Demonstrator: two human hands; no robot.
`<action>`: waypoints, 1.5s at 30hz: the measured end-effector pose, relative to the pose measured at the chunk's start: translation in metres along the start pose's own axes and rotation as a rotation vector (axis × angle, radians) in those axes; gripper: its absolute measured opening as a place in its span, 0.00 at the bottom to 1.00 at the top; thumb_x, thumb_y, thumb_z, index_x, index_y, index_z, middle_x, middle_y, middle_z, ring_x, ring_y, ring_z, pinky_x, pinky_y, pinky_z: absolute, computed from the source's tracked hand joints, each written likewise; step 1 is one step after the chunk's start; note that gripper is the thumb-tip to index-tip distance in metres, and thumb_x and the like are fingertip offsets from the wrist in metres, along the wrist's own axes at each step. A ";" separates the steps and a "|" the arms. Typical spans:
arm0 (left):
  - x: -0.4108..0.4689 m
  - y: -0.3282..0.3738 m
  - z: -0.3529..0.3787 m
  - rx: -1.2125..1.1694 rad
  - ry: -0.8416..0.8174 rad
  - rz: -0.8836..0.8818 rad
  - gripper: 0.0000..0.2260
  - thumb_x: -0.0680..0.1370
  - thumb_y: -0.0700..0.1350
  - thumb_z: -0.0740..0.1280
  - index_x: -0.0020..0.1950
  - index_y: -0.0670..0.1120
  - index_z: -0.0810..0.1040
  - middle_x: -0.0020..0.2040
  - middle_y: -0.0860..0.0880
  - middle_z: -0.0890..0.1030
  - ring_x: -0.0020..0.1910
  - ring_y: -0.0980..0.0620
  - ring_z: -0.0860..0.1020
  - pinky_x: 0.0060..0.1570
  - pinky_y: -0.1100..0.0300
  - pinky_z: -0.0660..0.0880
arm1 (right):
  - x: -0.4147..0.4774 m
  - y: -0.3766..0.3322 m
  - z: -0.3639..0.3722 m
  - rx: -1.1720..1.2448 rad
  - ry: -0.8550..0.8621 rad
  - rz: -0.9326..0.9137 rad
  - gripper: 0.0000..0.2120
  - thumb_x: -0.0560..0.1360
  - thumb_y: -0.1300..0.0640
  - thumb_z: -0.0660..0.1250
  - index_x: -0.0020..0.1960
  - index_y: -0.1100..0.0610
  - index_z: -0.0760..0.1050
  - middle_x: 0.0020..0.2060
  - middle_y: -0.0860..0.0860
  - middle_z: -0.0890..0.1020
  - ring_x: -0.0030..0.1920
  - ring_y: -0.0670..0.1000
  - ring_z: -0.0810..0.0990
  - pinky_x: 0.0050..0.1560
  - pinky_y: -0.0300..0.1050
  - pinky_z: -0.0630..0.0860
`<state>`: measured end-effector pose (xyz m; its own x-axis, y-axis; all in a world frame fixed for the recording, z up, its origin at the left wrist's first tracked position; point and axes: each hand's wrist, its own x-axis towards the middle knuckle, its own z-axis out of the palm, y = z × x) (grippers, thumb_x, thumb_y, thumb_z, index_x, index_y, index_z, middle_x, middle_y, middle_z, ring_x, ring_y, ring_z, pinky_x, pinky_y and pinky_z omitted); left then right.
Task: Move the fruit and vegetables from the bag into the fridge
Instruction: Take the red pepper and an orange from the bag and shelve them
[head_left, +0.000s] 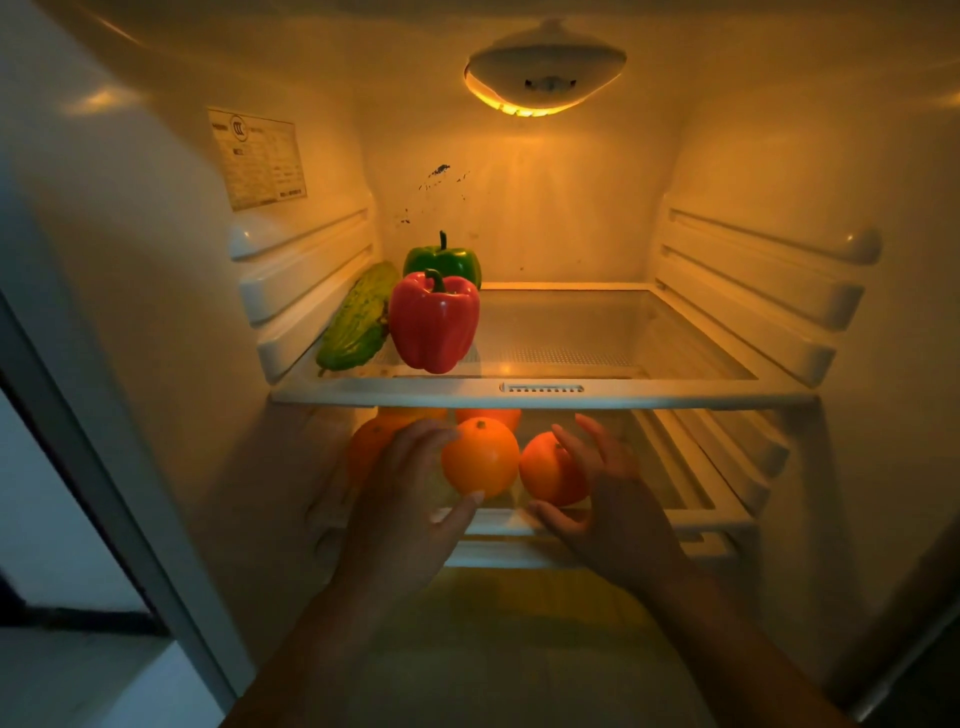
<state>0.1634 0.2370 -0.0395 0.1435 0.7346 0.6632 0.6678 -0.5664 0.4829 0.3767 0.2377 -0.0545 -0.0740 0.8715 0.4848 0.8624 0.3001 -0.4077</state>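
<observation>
My left hand (402, 499) grips an orange (480, 457) at the front of the lower shelf (696, 514), fingers over its top-left and thumb beneath. Beside it, my right hand (608, 493) cups a redder orange (548, 470), with the thumb under the fruit and the fingers round its right side. More oranges (488, 415) lie behind them on the same shelf, partly hidden. The upper shelf (571, 387) carries a red bell pepper (434, 322), a green bell pepper (444, 260) behind it and a bitter gourd (358, 319) along the left wall. The bag is out of view.
The fridge lamp (545, 78) glows at the top of the back wall. A label (257, 156) sticks to the left inner wall. Shelf rails (753, 291) run along both sides. The door frame (104, 467) stands at the left.
</observation>
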 end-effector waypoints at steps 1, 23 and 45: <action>0.001 0.000 0.006 -0.016 -0.049 -0.009 0.25 0.68 0.54 0.70 0.63 0.51 0.72 0.64 0.58 0.68 0.63 0.61 0.66 0.57 0.64 0.66 | 0.000 0.000 0.001 -0.013 0.012 0.003 0.38 0.67 0.41 0.71 0.72 0.47 0.61 0.73 0.50 0.60 0.71 0.52 0.61 0.66 0.49 0.67; 0.005 -0.012 0.022 0.214 -0.182 0.043 0.36 0.67 0.53 0.75 0.68 0.62 0.58 0.73 0.53 0.60 0.70 0.48 0.63 0.61 0.53 0.68 | 0.007 0.006 0.001 -0.006 -0.024 -0.151 0.34 0.68 0.52 0.74 0.71 0.51 0.64 0.71 0.53 0.64 0.70 0.53 0.63 0.62 0.43 0.66; -0.012 0.007 0.007 0.171 -0.101 -0.004 0.23 0.70 0.54 0.69 0.64 0.55 0.69 0.68 0.48 0.69 0.65 0.46 0.69 0.54 0.53 0.72 | -0.022 -0.006 -0.005 0.032 0.073 -0.131 0.27 0.69 0.54 0.73 0.66 0.52 0.70 0.67 0.53 0.71 0.65 0.54 0.69 0.61 0.45 0.67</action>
<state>0.1711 0.2268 -0.0483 0.2079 0.7752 0.5965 0.7818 -0.4981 0.3750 0.3758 0.2151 -0.0587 -0.1470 0.7940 0.5899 0.8312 0.4225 -0.3614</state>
